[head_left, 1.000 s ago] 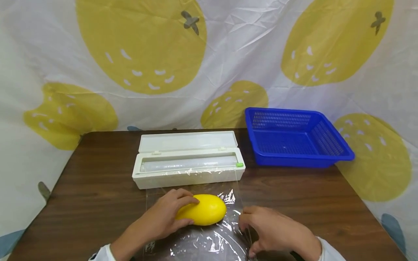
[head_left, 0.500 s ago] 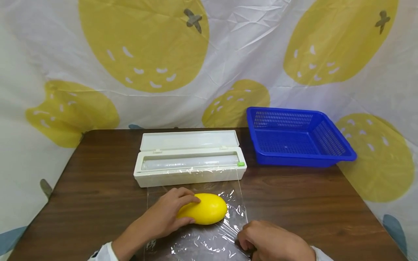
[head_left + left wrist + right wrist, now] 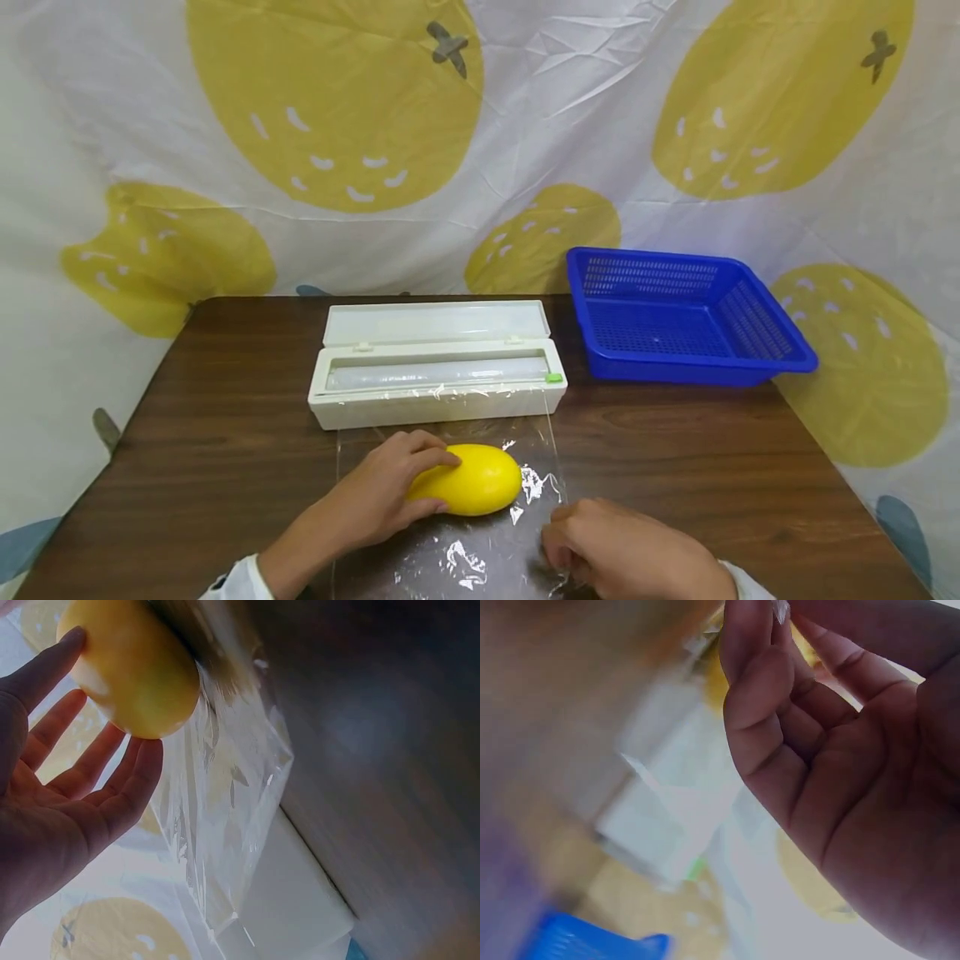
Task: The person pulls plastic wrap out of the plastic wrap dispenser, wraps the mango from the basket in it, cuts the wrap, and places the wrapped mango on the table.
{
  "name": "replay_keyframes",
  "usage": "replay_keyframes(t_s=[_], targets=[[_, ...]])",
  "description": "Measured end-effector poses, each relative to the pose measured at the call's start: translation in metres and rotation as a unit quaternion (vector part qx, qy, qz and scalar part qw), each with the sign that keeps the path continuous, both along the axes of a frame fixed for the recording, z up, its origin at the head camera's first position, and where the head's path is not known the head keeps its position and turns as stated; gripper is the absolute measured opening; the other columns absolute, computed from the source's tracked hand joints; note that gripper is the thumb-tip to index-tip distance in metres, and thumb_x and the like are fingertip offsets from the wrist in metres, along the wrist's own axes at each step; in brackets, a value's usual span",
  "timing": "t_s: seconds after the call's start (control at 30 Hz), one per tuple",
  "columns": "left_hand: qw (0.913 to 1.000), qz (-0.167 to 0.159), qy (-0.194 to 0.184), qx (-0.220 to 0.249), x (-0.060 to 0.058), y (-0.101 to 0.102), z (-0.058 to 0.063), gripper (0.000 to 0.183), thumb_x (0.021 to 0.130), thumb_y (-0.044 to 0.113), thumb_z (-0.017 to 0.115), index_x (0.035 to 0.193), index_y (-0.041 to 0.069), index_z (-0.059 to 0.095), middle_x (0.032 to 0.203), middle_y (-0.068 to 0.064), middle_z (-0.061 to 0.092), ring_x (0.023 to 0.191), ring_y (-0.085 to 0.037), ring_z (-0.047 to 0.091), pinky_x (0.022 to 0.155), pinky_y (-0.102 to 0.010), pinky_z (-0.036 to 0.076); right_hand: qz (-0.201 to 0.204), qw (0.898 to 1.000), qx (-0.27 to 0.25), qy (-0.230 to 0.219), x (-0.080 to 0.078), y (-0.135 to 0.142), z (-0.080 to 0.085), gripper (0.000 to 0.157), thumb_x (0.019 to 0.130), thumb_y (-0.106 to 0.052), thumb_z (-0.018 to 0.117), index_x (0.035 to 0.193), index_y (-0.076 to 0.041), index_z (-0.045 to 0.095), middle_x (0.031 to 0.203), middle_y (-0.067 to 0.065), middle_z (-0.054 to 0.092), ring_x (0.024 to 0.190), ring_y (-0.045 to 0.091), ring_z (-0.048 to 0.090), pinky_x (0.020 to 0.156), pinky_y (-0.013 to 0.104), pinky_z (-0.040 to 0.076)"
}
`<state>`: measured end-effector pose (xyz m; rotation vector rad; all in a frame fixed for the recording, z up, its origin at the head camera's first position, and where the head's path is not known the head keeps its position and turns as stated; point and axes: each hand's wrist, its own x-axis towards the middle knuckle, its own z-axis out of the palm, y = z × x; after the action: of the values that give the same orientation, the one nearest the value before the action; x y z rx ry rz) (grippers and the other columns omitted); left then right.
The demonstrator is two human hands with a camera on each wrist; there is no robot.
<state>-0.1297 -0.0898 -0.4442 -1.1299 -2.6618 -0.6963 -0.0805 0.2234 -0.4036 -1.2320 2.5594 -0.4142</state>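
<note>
A smooth yellow melon point(image 3: 480, 482) lies on a sheet of clear plastic wrap point(image 3: 450, 554) spread over the table. My left hand point(image 3: 386, 487) grips the melon's left end, thumb on the near side and fingers over the far side. In the left wrist view, the fingertips touch the melon point(image 3: 142, 675). To the right of the melon, my right hand point(image 3: 626, 546) pinches the wrap's right edge. A scrap of film point(image 3: 780, 609) shows at the curled fingers of my right hand point(image 3: 855, 765). The wrap runs back to a white dispenser point(image 3: 442, 410), whose lid is raised.
Inside the dispenser lies a roll of wrap point(image 3: 438, 373), with a green slider point(image 3: 553, 378) at the right end. A blue plastic basket point(image 3: 697, 367) stands at the back right. Behind the brown wooden table point(image 3: 210, 433) hangs a fruit-patterned cloth point(image 3: 525, 108).
My right hand has moved slightly down and left, its fingers closing more on the wrap's edge. The creases in the wrap have shifted. My left hand stays on the melon.
</note>
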Motion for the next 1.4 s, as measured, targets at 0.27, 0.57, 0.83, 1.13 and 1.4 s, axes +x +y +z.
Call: replay_keyframes(t_s=[0.27,0.57,0.83,1.13,1.4], targets=[[1.0,-0.001,-0.001,0.006,0.001,0.001,-0.002,0.042,0.082,0.03,0.084,0.12,0.017,0.071,0.123,-0.006,0.065,0.109,-0.025,0.062,0.092,-0.048,0.054,0.044,0.993,-0.025,0.103,-0.02,-0.025,0.05,0.028,0.084,0.008,0.067,0.09,-0.019,0.066,0.086,-0.01,0.062,0.076,-0.002,0.058,0.069,0.009,0.047],[0.9999,-0.016,-0.004,0.002,0.005,0.007,-0.005,0.037,0.083,0.028,0.083,0.117,0.017,0.073,0.121,-0.006,0.066,0.104,-0.022,0.062,0.088,-0.042,0.055,0.046,0.994,-0.018,0.102,-0.063,-0.064,0.047,0.014,0.091,-0.002,0.065,0.096,-0.014,0.07,0.091,-0.005,0.067,0.081,0.005,0.062,0.073,0.017,0.052],[0.9998,-0.017,0.009,0.002,0.005,0.009,-0.006,0.034,0.082,0.028,0.083,0.113,0.016,0.074,0.12,-0.006,0.066,0.1,-0.021,0.062,0.085,-0.037,0.055,0.046,0.996,-0.037,0.064,-0.096,-0.08,0.02,0.014,0.085,-0.003,0.068,0.085,-0.017,0.066,0.076,-0.01,0.059,0.068,0.003,0.051,0.062,0.015,0.043],[0.999,-0.016,0.041,0.004,0.004,0.007,-0.005,0.036,0.078,0.026,0.086,0.111,0.014,0.075,0.118,-0.006,0.067,0.097,-0.02,0.062,0.083,-0.034,0.054,0.035,0.99,-0.056,0.128,-0.1,-0.082,-0.001,0.011,0.081,-0.011,0.072,0.087,-0.018,0.065,0.088,-0.006,0.058,0.072,0.004,0.049,0.064,0.016,0.042],[0.9988,-0.009,0.048,0.005,0.002,0.003,-0.002,0.037,0.079,0.029,0.085,0.112,0.015,0.075,0.119,-0.006,0.067,0.097,-0.019,0.061,0.083,-0.035,0.054,-0.012,0.981,-0.085,0.175,-0.095,-0.079,-0.009,0.007,0.09,-0.018,0.074,0.089,-0.016,0.067,0.083,-0.007,0.063,0.071,0.004,0.053,0.064,0.018,0.045]])
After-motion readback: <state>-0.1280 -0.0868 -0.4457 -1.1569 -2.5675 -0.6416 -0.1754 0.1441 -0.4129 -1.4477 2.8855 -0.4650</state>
